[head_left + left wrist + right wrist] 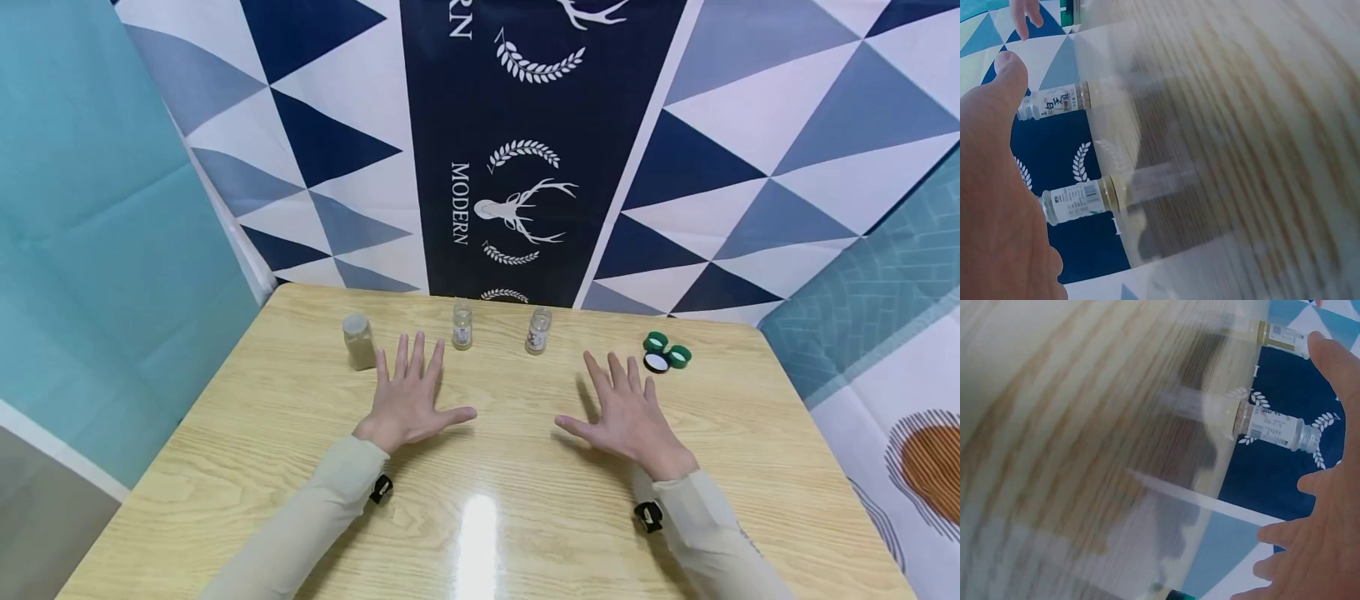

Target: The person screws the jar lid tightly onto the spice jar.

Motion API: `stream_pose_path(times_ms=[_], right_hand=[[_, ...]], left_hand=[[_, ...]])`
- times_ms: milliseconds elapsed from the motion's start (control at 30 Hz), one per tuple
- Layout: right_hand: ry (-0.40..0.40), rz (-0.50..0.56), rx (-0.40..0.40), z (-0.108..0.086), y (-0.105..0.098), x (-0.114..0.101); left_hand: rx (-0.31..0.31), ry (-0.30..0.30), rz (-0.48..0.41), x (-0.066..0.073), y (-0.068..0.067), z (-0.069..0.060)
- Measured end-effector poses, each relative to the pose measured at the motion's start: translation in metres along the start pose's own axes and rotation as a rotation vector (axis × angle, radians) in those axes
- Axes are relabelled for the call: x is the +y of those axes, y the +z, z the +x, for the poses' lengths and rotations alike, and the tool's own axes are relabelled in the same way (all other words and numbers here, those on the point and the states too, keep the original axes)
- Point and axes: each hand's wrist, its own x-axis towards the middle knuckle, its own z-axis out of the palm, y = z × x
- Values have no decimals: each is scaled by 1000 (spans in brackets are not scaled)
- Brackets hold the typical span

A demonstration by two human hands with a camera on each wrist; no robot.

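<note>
Both hands hover over the wooden table with fingers spread and hold nothing. My left hand (408,404) is nearest to a squarish jar with a pale lid (358,342), just beyond its fingertips. At the back of the table stand two small labelled glass bottles, a left bottle (462,327) and a right bottle (538,331), both without caps. My right hand (626,417) is apart from everything, with green-rimmed caps (656,342) and a black-rimmed cap (657,362) beyond its fingers. In the right wrist view, the right bottle (1272,427) shows its white label.
The light wooden table (570,533) ends at a patterned cloth backdrop (517,108) right behind the bottles. A teal cloth (90,208) hangs on the left, and more cloth covers the right side. Each wrist wears a small black device (648,517).
</note>
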Motion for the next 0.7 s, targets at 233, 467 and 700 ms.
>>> stream_pose_path(times_ms=[233,467,700], right_hand=[[-8,41,-23,0,0,1],[-15,76,-39,2,3,0],[-17,91,-44,2,3,2]], left_hand=[[-7,10,9,-3,2,-3],[2,20,-51,-10,5,-8],[-14,4,-53,-20,5,-14]])
